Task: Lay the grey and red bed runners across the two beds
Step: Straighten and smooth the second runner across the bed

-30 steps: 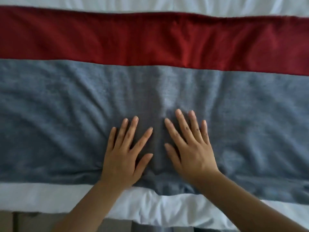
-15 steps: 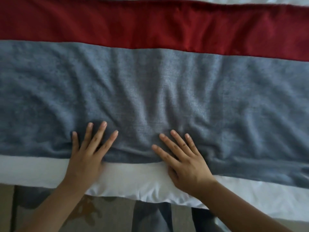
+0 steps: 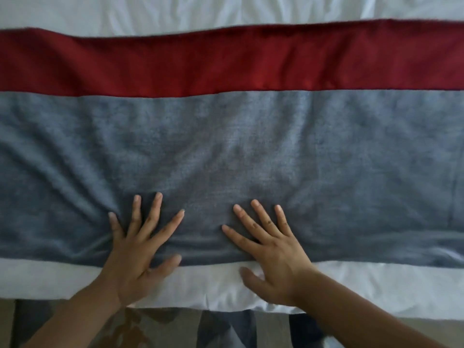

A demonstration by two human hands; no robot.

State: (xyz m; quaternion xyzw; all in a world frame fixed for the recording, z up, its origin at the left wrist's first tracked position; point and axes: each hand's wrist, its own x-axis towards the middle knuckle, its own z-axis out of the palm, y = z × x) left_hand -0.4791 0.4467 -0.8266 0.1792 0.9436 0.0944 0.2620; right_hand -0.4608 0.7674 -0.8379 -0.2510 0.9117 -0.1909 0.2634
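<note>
A grey bed runner lies across the white bed from left to right, creased near its lower edge. Behind it a red bed runner stretches the same way, its near edge touching the grey one. My left hand lies flat with spread fingers on the grey runner's near edge, its thumb at the hem. My right hand presses flat beside it, fingers on the grey cloth and thumb on the white sheet. Neither hand holds anything.
A strip of white sheet shows below the grey runner at the bed's near edge. Beneath that is a patterned floor and my legs.
My hands slid back from the middle of the grey runner to its near edge and moved apart. The view has lifted, so white sheet shows behind the red runner again.
</note>
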